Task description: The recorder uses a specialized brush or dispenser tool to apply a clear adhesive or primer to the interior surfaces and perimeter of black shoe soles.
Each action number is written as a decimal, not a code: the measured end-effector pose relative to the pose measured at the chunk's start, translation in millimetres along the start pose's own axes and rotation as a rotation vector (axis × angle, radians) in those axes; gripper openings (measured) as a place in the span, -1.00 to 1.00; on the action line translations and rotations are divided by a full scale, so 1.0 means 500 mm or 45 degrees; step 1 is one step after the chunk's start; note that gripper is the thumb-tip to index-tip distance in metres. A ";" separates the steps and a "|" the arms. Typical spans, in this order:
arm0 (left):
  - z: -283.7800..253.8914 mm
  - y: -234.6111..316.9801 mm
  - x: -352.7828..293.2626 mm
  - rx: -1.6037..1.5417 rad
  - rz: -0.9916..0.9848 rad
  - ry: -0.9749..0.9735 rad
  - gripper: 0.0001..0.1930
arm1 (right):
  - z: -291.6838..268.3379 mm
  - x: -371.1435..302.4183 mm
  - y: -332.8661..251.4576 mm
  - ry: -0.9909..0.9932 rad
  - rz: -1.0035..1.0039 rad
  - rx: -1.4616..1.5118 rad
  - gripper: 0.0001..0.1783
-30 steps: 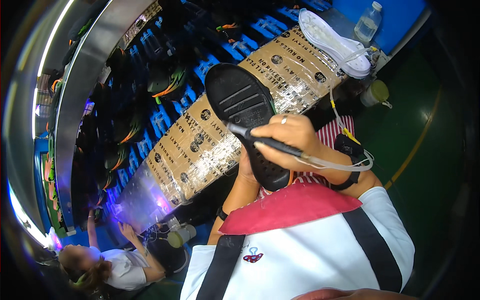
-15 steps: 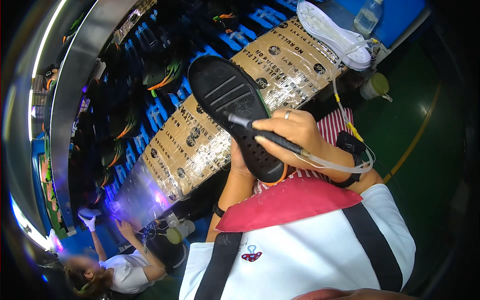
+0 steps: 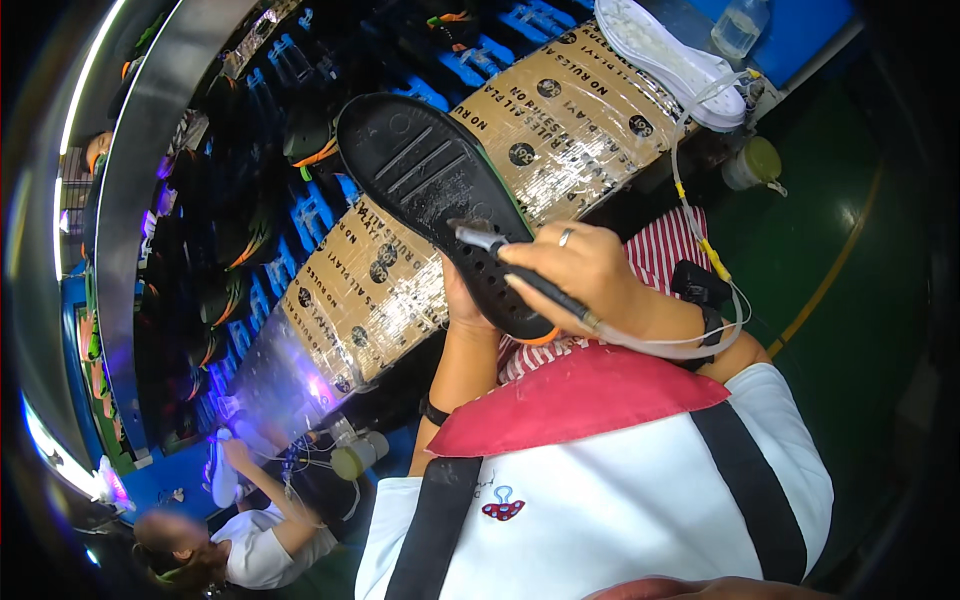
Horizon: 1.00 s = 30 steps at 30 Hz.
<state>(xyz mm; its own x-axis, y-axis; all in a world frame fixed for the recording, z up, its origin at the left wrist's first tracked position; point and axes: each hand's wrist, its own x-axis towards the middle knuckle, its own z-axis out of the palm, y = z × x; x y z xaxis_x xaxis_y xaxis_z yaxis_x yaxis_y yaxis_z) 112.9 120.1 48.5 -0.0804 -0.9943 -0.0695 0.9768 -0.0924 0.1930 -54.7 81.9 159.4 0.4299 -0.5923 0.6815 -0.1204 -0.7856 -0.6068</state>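
A black shoe sole (image 3: 425, 185) with grooves at the toe, small holes toward the heel and an orange heel edge is tilted up over the bench. My left hand (image 3: 465, 297) grips it from below at the near side; most of its fingers are hidden behind the sole. Closed around the black handle of a tube-fed brush (image 3: 545, 290) is my right hand (image 3: 598, 268), with a ring on one finger. The brush's tip lies at the middle of the sole. From its back end a clear tube (image 3: 665, 350) loops past my right wrist.
Printed cardboard under clear film (image 3: 570, 125) covers the bench edge. A white sole (image 3: 672, 62) and a clear bottle (image 3: 738, 30) stand at the far right, above a hanging pot (image 3: 752, 163). Racked shoes (image 3: 240, 235) line the left. A co-worker (image 3: 265, 540) handles a shoe at lower left.
The sole and both my hands have shifted: the sole moved up and left, and the brush tip now sits closer to its holed part. The co-worker's hands have come together on a shoe.
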 end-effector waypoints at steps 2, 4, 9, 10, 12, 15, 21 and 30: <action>0.059 -0.020 0.003 0.292 0.083 0.167 -0.40 | 0.011 -0.006 -0.013 -0.120 0.010 0.043 -0.75; 0.031 -0.008 0.016 0.288 0.038 0.176 -0.32 | 0.008 -0.008 -0.014 -0.166 0.011 0.104 -0.76; 0.032 0.014 0.030 0.303 0.109 -0.013 -0.24 | -0.010 -0.009 -0.005 -0.099 0.192 0.220 -0.78; 0.035 0.016 0.032 0.305 0.109 -0.006 -0.24 | -0.003 -0.015 0.003 -0.090 0.200 0.201 -0.77; 0.044 0.019 0.035 0.368 0.192 0.063 -0.25 | 0.005 -0.022 0.001 -0.222 0.168 0.221 -0.77; 0.036 0.029 0.041 0.360 0.226 0.022 -0.28 | 0.012 -0.019 -0.009 -0.300 0.079 0.454 -0.77; 0.059 0.048 0.043 0.237 0.279 -0.137 -0.28 | -0.017 -0.011 -0.001 -0.305 0.393 0.573 -0.77; 0.078 0.088 0.038 0.348 0.242 -0.186 -0.14 | -0.038 0.000 -0.005 -0.457 0.539 0.767 -0.74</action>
<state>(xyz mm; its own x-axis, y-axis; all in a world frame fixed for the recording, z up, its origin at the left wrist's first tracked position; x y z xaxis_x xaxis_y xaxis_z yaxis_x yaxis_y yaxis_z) 146.7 95.2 93.7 0.0508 -0.9902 0.1299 0.8897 0.1040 0.4446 -71.2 80.4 168.6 0.7287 -0.6433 0.2350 0.1206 -0.2172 -0.9687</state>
